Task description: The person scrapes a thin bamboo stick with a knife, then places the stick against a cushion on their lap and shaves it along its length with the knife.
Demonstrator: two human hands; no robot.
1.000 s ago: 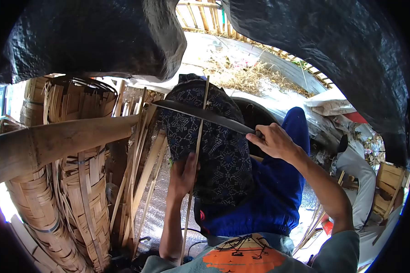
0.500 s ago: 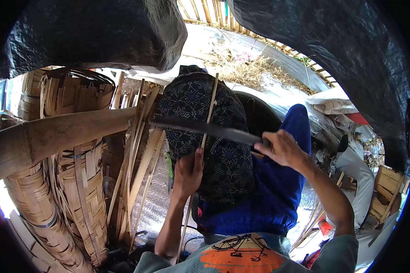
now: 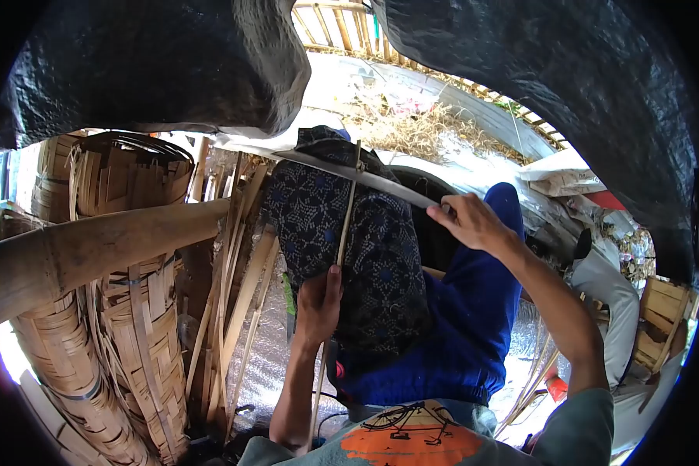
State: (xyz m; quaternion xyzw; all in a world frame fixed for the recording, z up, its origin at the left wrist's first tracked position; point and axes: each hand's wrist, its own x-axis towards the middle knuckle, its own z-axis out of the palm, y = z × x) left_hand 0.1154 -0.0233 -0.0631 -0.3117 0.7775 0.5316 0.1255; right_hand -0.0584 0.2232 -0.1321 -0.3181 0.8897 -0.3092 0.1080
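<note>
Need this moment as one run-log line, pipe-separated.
left hand: holding thin strip | right hand: gripping knife by handle | knife: crosses thin strip near far end | beneath: patterned cloth

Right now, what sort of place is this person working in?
Probably a makeshift bamboo-weaving workshop, judging by the tall woven baskets at the picture's left, the long-bladed knife crossing a thin bamboo strip, and the black plastic sheeting along the top.

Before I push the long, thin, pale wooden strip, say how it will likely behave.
The strip probably flexes, being slender for its length. It's likely light, given its narrow width. It may pivot, since only the left hand grips it.
</note>
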